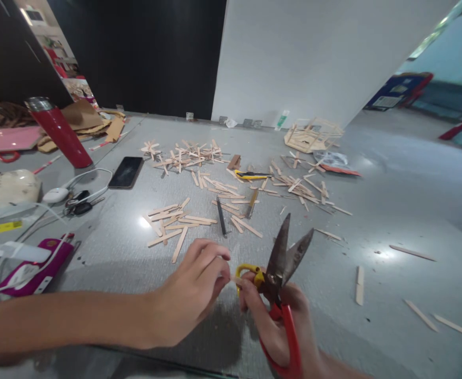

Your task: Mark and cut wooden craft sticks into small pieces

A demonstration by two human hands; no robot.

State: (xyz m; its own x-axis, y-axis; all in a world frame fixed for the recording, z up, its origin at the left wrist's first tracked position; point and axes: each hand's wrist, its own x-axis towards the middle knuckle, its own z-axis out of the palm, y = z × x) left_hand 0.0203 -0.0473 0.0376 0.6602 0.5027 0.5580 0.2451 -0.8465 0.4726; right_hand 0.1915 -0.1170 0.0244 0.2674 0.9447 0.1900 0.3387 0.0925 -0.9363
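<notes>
My right hand is wrapped around a pair of scissors with one red and one yellow handle. The blades point up and away from me, spread apart. Between the fingertips of both hands is a small pale wooden craft stick piece, mostly covered by the fingers. My left hand pinches its left end, while my right thumb presses on the other end beside the yellow handle. Just beyond my hands lie a dark pen-like tool and loose craft sticks.
Farther back are a yellow utility knife, more stick piles and a stick-built frame. Leftward stand a phone, a leaning red tumbler, keys and a purple case with cables. Single sticks lie at right.
</notes>
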